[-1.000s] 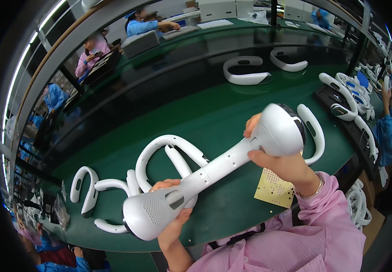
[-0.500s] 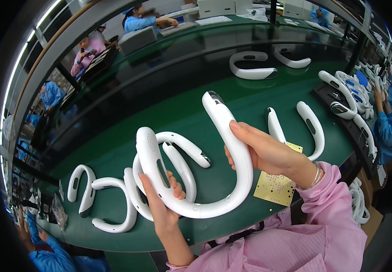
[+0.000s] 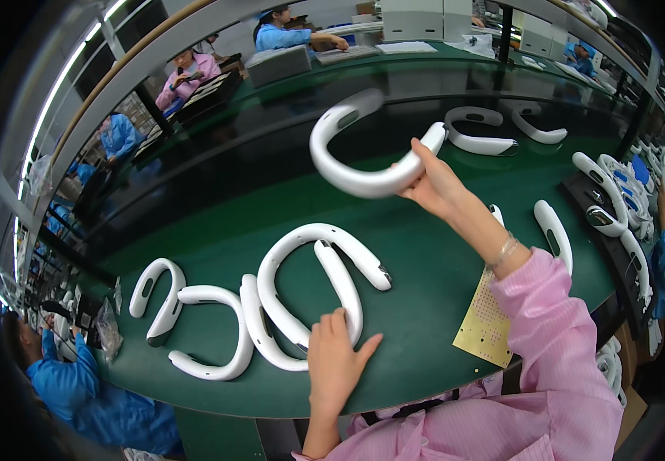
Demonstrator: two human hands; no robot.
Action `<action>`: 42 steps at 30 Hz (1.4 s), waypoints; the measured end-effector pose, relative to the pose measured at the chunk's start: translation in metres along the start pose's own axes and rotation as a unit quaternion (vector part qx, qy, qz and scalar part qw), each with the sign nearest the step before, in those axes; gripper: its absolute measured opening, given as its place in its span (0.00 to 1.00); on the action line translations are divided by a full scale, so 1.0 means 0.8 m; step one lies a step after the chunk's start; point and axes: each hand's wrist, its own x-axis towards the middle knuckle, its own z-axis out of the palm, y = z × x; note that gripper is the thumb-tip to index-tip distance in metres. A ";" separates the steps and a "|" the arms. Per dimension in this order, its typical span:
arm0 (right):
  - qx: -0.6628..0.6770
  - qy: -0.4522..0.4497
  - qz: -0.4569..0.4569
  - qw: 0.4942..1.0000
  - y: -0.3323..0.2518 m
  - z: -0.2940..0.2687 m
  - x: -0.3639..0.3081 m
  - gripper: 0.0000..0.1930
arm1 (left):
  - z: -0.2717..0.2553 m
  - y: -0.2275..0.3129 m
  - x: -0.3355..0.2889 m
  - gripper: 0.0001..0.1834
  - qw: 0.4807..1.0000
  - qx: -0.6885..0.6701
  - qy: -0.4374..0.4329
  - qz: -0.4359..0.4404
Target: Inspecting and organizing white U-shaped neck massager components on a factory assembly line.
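Observation:
A white U-shaped neckband fan [image 3: 367, 183] is lifted over the far half of the table, its far end smeared by motion. My right hand [image 3: 434, 180] grips it near one end. Lower down, my left hand [image 3: 336, 355] reaches over the near side of two overlapping neckband fans, one a wide arc [image 3: 275, 265] and the other a narrower loop [image 3: 340, 276]. Its fingers are stretched out and its thumb points right. The fingertips lie at or over the white bands; whether they press on them I cannot tell.
Two more neckband fans [image 3: 162, 303] [image 3: 244, 338] lie at the left. Others [image 3: 480, 142] [image 3: 540, 132] rest at the back. A yellow perforated sheet [image 3: 482, 326] hangs at the table's front edge. On the right stands a black tray [image 3: 605, 230] with white parts. Co-workers in blue sit at both sides.
The neckband fan has moved away from me and up, now in the right hand alone. My left hand has let go of it and opened over the fans on the table. The view has shifted slightly.

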 end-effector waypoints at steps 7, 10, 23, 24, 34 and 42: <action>-0.474 -0.178 -0.015 0.862 0.030 -0.019 -0.047 0.23 | -0.002 -0.008 -0.018 0.24 0.998 0.051 0.004 -0.022; -0.649 -0.389 -0.359 0.547 0.026 0.014 -0.130 0.39 | -0.053 -0.002 -0.014 0.24 0.997 -0.028 0.060 0.036; -0.415 -0.321 -0.249 0.814 0.043 0.011 -0.182 0.27 | -0.157 -0.013 -0.039 0.43 0.921 -0.347 0.166 0.062; -0.322 -0.262 -0.062 0.908 0.040 0.000 -0.188 0.26 | -0.135 -0.015 -0.034 0.45 0.882 -0.428 0.194 0.036; -0.110 -0.171 0.076 0.976 0.063 -0.050 -0.198 0.24 | -0.071 0.008 0.001 0.28 0.613 -0.790 -0.020 -0.001; -0.145 -0.141 0.085 0.976 0.060 -0.061 -0.199 0.22 | -0.054 0.007 0.005 0.23 0.585 -0.809 -0.015 -0.044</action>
